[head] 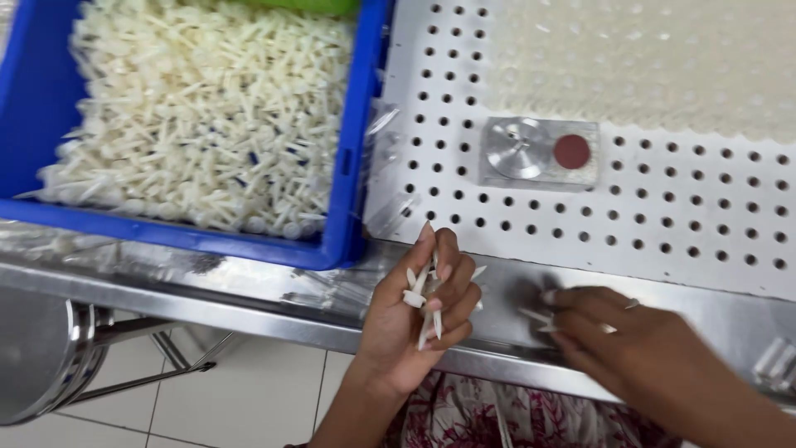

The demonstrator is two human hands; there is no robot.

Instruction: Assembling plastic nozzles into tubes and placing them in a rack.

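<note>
White plastic pins (423, 292) sit bunched in the curled left hand (414, 319), while the right hand (618, 336) (blurred) pinches more at the steel bench's (249, 290) front edge; feeding them singly should avoid spills.

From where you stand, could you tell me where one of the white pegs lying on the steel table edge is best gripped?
Probably across its thin shaft, coming from above. The loose white pegs lie flat on the steel table edge beside the right hand, so fingertips can pinch the sides. The left hand holds a bunch of pegs the same way.
</note>
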